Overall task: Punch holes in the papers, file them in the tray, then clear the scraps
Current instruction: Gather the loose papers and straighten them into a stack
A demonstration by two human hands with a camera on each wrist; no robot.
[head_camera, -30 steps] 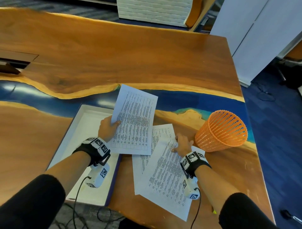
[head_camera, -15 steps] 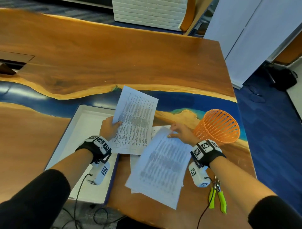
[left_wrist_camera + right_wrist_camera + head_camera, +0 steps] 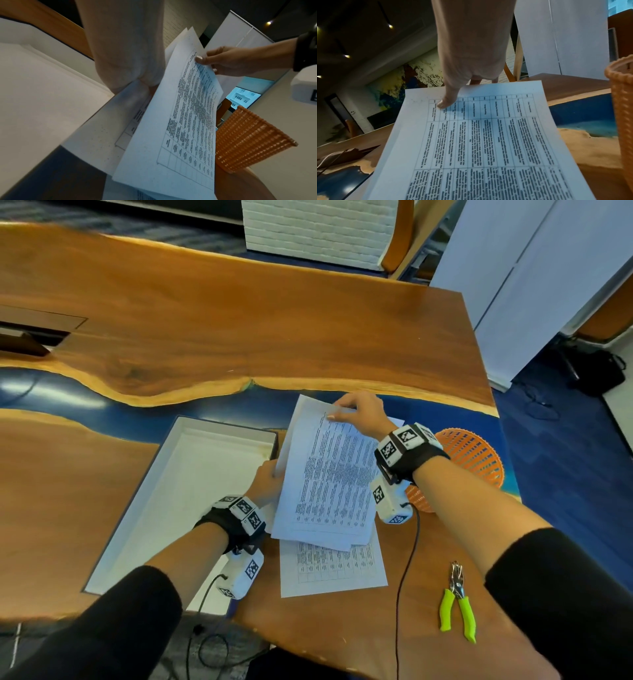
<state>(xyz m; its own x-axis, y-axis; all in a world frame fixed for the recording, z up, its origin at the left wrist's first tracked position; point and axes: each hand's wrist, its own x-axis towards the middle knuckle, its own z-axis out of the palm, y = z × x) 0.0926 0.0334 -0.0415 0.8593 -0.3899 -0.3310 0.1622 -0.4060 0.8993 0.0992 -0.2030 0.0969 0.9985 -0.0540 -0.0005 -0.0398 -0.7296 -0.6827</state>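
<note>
Two printed sheets are held together, raised off the table and tilted. My left hand pinches their left edge beside the tray. My right hand pinches the top edge of the front sheet, thumb on the print. The same sheets fill the left wrist view. A third printed sheet lies flat on the table under them. The white tray with a dark rim lies at the left, nothing in it. The hole punch, with lime green handles, lies on the table at the right.
An orange mesh basket stands just right of my right wrist, close to the table's right edge. Cables hang from both wrist cameras. The wide wooden table stretches beyond the papers.
My right hand lifted the front sheet from the pile and carried it up and left onto the sheet in my left hand. One sheet stays on the table. The punch came into view.
</note>
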